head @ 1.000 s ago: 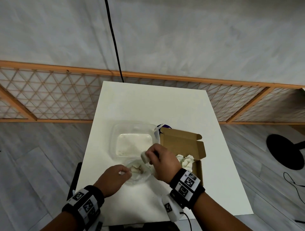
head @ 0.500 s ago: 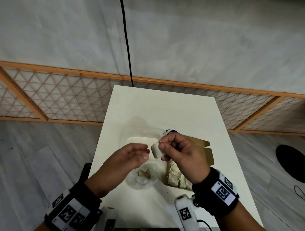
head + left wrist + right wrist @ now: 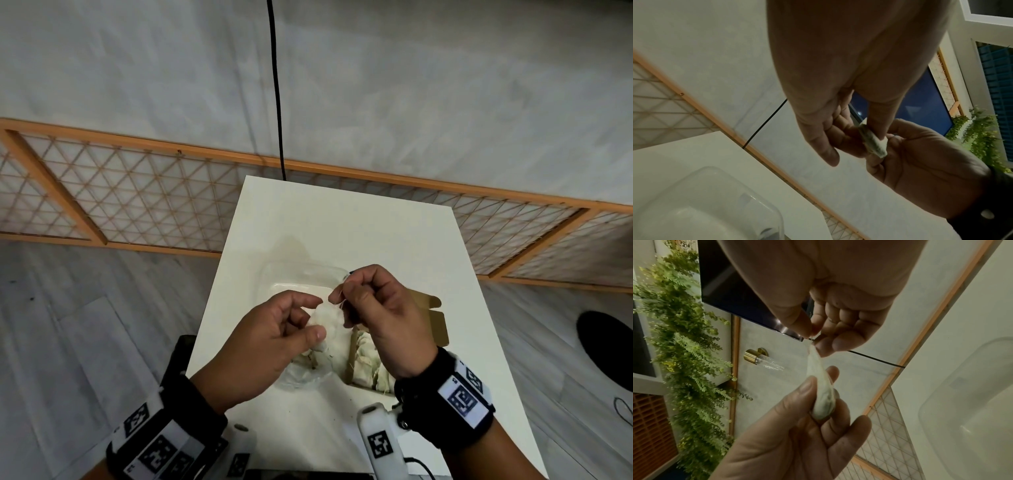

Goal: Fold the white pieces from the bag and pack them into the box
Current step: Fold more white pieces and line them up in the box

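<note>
Left hand (image 3: pixel 270 339) now joins: both hands pinch white piece (image 3: pixel 323 317), lifted above plastic bag (image 3: pixel 305 375). Right hand (image 3: pixel 380 315) grips top corner. Folding begins; cardboard box (image 3: pixel 433 325) at 3 o'clock.

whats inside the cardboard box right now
The box holds crumpled white pieces heaped at its near end. The right hand covers the middle of the box, so what lies there, and the piece count, cannot be seen.
</note>
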Tool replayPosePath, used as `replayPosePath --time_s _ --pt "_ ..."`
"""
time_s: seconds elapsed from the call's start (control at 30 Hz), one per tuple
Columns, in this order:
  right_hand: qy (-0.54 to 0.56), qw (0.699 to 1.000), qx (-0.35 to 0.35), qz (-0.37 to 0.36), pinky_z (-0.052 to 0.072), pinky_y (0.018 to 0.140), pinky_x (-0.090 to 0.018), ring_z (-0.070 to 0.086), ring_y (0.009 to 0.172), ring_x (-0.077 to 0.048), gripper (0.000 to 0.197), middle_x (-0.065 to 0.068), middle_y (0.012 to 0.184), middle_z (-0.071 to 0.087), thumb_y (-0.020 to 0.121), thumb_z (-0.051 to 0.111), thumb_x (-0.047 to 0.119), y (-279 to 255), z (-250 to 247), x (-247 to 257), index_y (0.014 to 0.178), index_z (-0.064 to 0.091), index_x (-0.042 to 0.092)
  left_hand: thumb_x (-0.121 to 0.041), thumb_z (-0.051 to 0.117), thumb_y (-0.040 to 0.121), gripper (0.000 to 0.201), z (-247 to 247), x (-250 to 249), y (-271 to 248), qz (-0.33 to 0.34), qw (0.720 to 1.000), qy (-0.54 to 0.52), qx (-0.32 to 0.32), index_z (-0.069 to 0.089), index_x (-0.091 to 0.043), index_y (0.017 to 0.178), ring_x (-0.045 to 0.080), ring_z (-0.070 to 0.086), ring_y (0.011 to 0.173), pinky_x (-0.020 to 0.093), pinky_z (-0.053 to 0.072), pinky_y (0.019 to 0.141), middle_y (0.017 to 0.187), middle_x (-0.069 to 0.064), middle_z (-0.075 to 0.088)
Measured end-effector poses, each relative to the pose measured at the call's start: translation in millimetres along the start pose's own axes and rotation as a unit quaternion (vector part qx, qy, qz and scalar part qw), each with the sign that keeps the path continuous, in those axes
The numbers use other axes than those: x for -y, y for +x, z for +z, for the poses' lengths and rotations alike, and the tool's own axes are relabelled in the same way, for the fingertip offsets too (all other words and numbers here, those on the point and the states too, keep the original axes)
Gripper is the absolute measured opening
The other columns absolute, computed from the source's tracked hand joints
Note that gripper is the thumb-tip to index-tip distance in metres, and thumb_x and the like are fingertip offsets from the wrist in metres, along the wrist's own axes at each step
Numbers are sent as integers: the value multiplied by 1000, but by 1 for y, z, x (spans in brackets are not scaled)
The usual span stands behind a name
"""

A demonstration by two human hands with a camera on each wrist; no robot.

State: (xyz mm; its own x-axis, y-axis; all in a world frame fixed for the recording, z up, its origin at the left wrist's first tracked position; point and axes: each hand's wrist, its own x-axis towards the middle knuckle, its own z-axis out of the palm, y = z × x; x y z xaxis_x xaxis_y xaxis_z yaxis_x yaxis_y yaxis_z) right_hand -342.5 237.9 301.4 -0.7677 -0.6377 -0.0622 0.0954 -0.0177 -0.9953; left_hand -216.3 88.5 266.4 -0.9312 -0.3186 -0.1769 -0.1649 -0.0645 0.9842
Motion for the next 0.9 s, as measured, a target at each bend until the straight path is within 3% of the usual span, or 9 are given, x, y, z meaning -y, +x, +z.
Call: replayPosePath --time_s 0.07,0.2,0.3,0.4,0.47,0.57,0.67,0.8,0.9 --pt "4 1000 0 -3 47 58 -28 53 59 -20 11 -17 83 71 102 53 0 0 1 2 100 53 -11 -38 78 82 36 1 0 0 7 1000 7 26 70 -33 117 44 64 85 61 55 91 100 32 61" --pt "-18 999 15 -21 47 59 -27 53 62 -20 7 -14 81 68 100 56 -2 -2 5 5 99 55 -9 -31 73 88 23 4 -6 -1 3 998 19 64 73 -15 104 28 55 79 64 51 84 91 33 62" --pt "-88 994 36 -54 48 63 -24 56 66 -15 2 -5 80 67 99 59 -2 -5 5 10 99 61 -2 -32 72 96 21 7 -12 -3 12 999 -3 53 73 -12 101 28 69 84 59 55 88 93 22 73" --pt "-183 976 79 -92 49 63 -30 57 67 -19 6 -4 79 64 98 62 1 -9 3 21 96 63 6 -31 64 99 20 7 -17 -2 37 999 16 8 73 -13 95 22 75 81 47 58 86 90 12 74" --pt "-330 926 93 -161 46 63 -25 58 68 -14 9 3 77 62 96 63 5 -10 -4 27 92 62 13 -34 65 97 18 4 -18 -2 41 998 45 -9 75 -18 96 21 75 75 43 58 81 89 10 73" --pt "-555 787 101 -248 29 63 -16 53 73 -11 8 8 81 57 92 61 10 -7 -12 33 91 60 18 -27 69 97 9 -4 -17 -4 28 997 75 -1 77 -24 95 19 75 70 34 59 74 87 7 73" --pt "-608 741 90 -270 25 65 -18 53 74 -18 7 5 83 58 92 60 11 2 -21 26 92 61 18 -25 68 98 9 -10 -20 -6 7 994 104 37 76 -22 94 19 77 69 22 54 69 78 -1 72" --pt "-602 750 68 -263 47 69 -35 55 75 -20 8 5 85 60 96 55 16 18 -27 2 96 62 19 -30 63 98 15 -13 -26 -10 50 992 102 50 77 -25 98 17 75 86 32 57 85 103 -3 76" --pt "-535 812 64 -224 49 71 -31 57 77 -11 6 9 87 63 97 60 17 23 -25 -22 97 64 21 -30 65 95 16 -11 -29 -7 102 991 88 -2 80 -25 98 11 66 119 29 53 99 118 -6 71"
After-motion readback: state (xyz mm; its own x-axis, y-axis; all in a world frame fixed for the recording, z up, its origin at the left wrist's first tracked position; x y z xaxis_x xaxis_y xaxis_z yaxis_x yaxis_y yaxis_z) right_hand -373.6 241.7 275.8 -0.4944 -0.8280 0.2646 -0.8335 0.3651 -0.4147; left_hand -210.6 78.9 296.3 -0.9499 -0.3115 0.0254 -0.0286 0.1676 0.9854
